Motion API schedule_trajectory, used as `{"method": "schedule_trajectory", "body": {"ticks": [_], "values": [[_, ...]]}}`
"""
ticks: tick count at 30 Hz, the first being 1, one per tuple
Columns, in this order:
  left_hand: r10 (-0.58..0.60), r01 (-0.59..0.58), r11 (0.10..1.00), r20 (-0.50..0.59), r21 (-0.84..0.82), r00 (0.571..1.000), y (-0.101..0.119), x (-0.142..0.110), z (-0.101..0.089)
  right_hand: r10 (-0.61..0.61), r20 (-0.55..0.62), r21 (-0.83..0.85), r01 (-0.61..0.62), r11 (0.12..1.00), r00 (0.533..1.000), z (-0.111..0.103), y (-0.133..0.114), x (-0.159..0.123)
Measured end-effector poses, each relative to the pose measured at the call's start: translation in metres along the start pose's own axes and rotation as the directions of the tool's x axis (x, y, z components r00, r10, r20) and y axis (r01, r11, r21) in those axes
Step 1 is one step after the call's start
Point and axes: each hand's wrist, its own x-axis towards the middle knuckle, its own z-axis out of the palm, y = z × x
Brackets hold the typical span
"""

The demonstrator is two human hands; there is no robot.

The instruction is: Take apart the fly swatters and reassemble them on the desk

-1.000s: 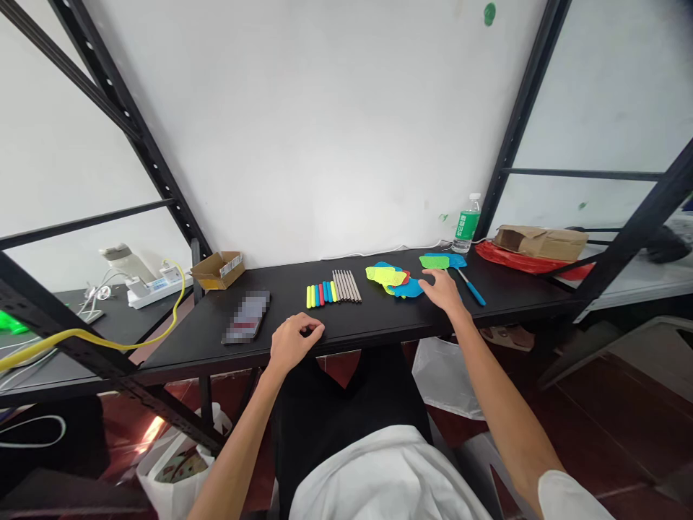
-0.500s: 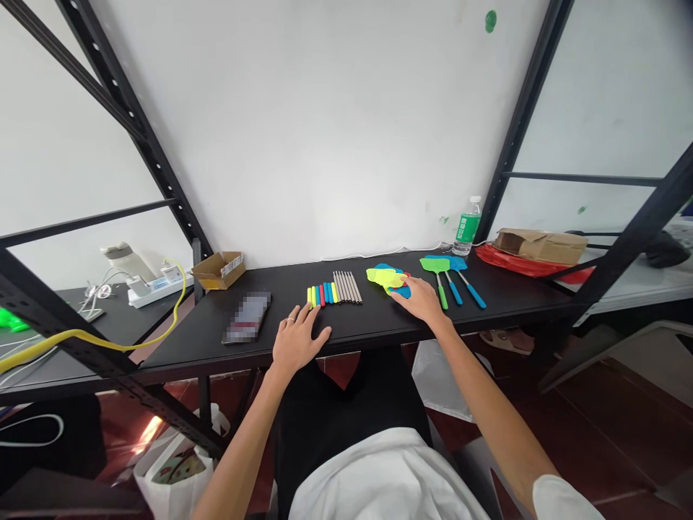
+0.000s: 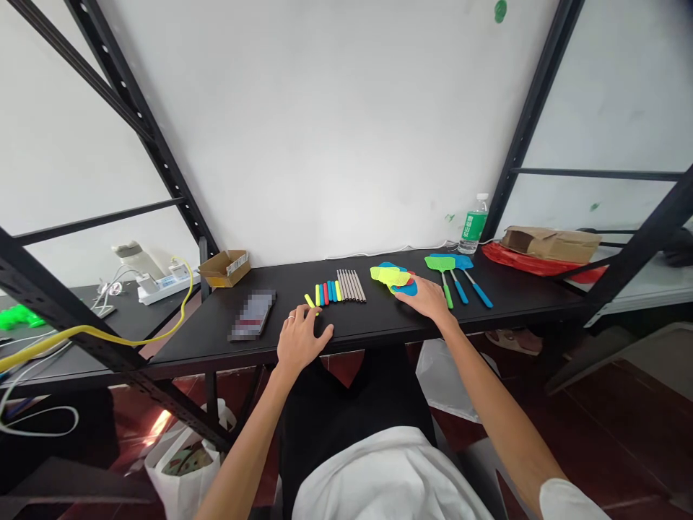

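My left hand [image 3: 300,338] lies low over the table, thumb apart and fingers extended. Its fingertips touch a yellow handle sleeve [image 3: 310,300], which lies tilted and apart from a row of yellow, blue and red handle sleeves [image 3: 326,292]. Right of that row are several thin metal rods [image 3: 351,286], side by side. My right hand [image 3: 425,297] is at a pile of fly swatter heads, its fingers closed on the edge of a yellow fly swatter head [image 3: 390,275]. A blue head [image 3: 407,288] and a bit of red show beneath. Beyond lie a green fly swatter [image 3: 441,266] and two blue ones [image 3: 464,264].
A phone [image 3: 253,315] with a blurred screen and a small open cardboard box [image 3: 224,269] are at the left. A water bottle [image 3: 474,224] stands at the back right, near a carton [image 3: 549,244] on red plastic. Black shelf posts [image 3: 533,108] frame the table.
The leftmost yellow handle sleeve has come away from the row and tilted under my left fingers. My right hand stays at the pile, where the yellow head has shifted slightly. The view moved a little.
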Motion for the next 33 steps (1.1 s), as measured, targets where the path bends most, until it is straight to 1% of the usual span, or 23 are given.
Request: {"method": "schedule_trajectory", "body": {"ticks": [5,10,15,18,23,26,33], "values": [[0.021,-0.021,1.0,0.012,-0.013,1.0,-0.002,0.001,0.002,0.093,0.039,0.024,-0.094,0.995,0.995,-0.005,-0.003,-0.003],[0.025,-0.025,0.999,0.019,-0.027,1.0,-0.003,0.001,0.001,0.112,0.089,0.011,-0.114,0.993,0.99,-0.01,-0.003,-0.003],[0.017,-0.017,1.0,0.016,0.001,1.0,-0.001,0.001,-0.001,0.108,0.102,-0.025,-0.106,0.994,0.989,-0.017,-0.003,-0.006],[0.006,-0.006,1.0,0.012,0.012,1.0,0.0,0.001,-0.001,0.092,0.087,-0.015,-0.091,0.996,0.992,-0.017,-0.002,-0.006],[-0.005,0.005,1.0,0.02,-0.008,1.0,0.001,0.001,-0.003,0.048,0.007,0.054,-0.049,0.997,0.999,-0.013,0.0,-0.002],[-0.013,0.014,1.0,0.019,-0.018,1.0,0.001,0.001,-0.003,0.049,0.0,0.06,-0.049,0.997,0.999,-0.015,0.001,-0.002],[0.0,0.0,1.0,0.015,-0.005,1.0,0.0,0.001,-0.002,0.082,0.148,0.048,-0.09,0.995,0.986,-0.029,0.013,-0.002]]}}
